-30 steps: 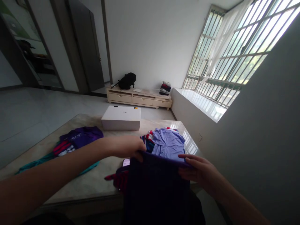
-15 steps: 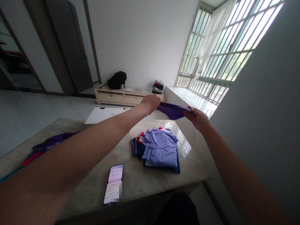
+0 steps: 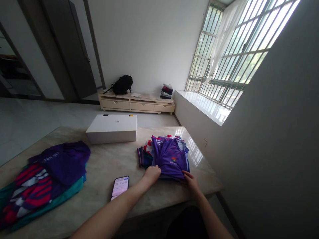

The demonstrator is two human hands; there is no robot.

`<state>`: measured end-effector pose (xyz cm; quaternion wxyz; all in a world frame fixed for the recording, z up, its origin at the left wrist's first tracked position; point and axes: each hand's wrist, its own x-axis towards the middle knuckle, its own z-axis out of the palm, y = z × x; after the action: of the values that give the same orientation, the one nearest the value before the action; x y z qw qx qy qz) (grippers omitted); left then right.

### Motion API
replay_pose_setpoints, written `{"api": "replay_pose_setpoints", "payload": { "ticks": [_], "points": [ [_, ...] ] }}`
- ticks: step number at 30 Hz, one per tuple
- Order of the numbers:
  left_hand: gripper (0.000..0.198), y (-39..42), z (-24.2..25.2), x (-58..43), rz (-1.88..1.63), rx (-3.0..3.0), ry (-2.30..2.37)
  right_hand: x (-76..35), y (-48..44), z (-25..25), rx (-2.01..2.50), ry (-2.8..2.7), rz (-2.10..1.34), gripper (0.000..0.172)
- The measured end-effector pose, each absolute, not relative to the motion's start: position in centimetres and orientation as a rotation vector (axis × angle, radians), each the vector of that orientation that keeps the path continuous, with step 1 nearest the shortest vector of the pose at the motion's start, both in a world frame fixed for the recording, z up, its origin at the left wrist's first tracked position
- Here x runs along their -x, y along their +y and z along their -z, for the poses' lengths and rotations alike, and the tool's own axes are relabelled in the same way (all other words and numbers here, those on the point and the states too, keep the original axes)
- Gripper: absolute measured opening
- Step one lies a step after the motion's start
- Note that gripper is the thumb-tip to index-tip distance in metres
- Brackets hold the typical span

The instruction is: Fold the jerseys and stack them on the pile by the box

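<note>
A folded purple sports shirt (image 3: 166, 154) with a small coloured print lies on top of a stack of clothes on the table. My left hand (image 3: 153, 174) is closed on its near left corner. At the near right corner, my right hand (image 3: 190, 182) pinches the same shirt between thumb and fingers. Beneath it show a red-and-white checked garment (image 3: 148, 147) and a navy garment with striped edging (image 3: 144, 158); the lavender shirt under it is mostly covered.
A heap of loose shirts (image 3: 59, 166) lies at the table's left. A phone (image 3: 120, 186) showing a timer rests near my left forearm, partly hidden by it. The white box (image 3: 112, 136) stands at the far side. Beyond is a low cabinet (image 3: 142, 105) with a black backpack (image 3: 122, 84).
Both hands have come down and towards me, bringing the purple shirt from mid-air beyond the stack onto its top. The lavender shirt is now largely covered, and the left heap shows fully.
</note>
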<state>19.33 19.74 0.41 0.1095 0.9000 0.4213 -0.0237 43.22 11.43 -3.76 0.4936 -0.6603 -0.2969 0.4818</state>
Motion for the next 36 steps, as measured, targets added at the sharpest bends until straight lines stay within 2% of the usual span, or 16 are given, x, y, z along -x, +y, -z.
{"api": "replay_pose_setpoints", "payload": {
  "ticks": [6, 14, 22, 25, 30, 33, 36],
  "points": [
    [0.03, 20.3, 1.7, -18.0, 0.099, -2.55, 1.326, -43.7, 11.5, 6.6, 1.627, -0.732, -1.15, 0.042],
    [0.034, 24.3, 1.4, -18.0, -0.266, -2.268, 1.386, -44.2, 11.8, 9.5, 1.621, -0.691, -1.103, 0.052],
    [0.035, 22.9, 2.6, -17.5, -0.507, -2.115, 1.399, -44.1, 10.2, 8.3, 1.694, -0.849, -1.062, 0.078],
    [0.033, 21.2, 3.1, -12.2, -0.485, -2.11, 1.515, -45.3, 9.4, 7.6, 1.788, -0.977, -0.993, 0.075],
    [0.031, 19.7, 0.7, 5.6, -0.407, -2.063, 1.989, -47.6, 7.7, 7.9, 2.104, -1.197, -0.567, 0.066],
    [0.038, 19.1, -1.2, 15.8, -0.338, -1.988, 2.232, -48.1, 6.1, 8.3, 2.118, -1.223, -0.623, 0.056],
    [0.038, 17.9, -1.2, 21.6, -0.203, -1.937, 2.272, -47.8, 4.7, 8.3, 2.054, -1.274, -0.73, 0.047]
  ]
}}
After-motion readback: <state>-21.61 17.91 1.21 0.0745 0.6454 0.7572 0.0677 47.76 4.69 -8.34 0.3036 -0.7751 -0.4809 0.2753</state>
